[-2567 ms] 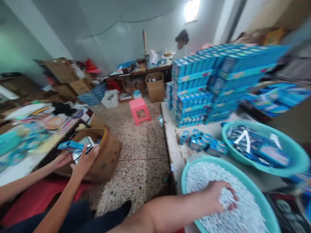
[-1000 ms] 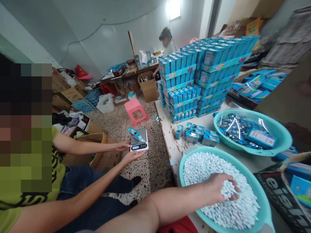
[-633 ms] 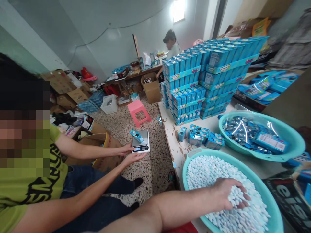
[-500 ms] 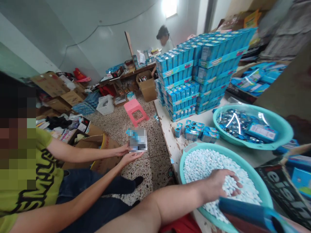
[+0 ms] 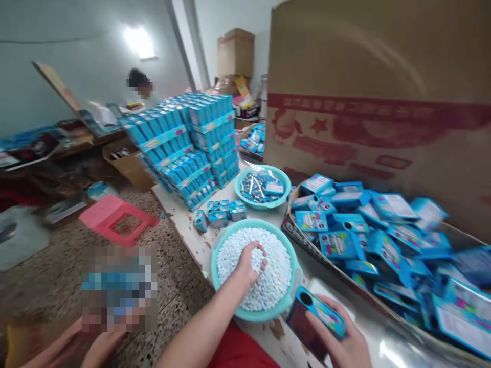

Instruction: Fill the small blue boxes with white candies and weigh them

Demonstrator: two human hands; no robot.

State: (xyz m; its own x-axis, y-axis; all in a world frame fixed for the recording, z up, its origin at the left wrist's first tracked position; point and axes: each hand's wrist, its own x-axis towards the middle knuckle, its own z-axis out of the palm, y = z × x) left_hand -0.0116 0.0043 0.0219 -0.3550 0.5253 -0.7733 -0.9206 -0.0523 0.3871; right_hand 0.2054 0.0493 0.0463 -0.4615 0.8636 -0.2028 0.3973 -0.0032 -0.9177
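My left hand (image 5: 251, 261) reaches into a teal basin (image 5: 292, 296) heaped with small white tablets (image 5: 274, 276); its fingers are curled closed around some of them. My right hand (image 5: 343, 340) grips an open blue carton (image 5: 316, 312) by its side, its round opening facing up and left, just right of the basin near the table's front edge.
A tray (image 5: 303, 239) of loose blue cartons (image 5: 387, 240) lies to the right before a large cardboard box (image 5: 379, 97). A second teal basin (image 5: 249, 202) and stacked blue cartons (image 5: 184, 143) stand behind. Another person's hands (image 5: 82, 345) are at lower left; a pink stool (image 5: 115, 217) stands on the floor.
My view has swung right, bringing the tray of cartons and cardboard box into sight. My right hand has come in holding a blue carton. My left hand stays in the tablets, fingers now curled.
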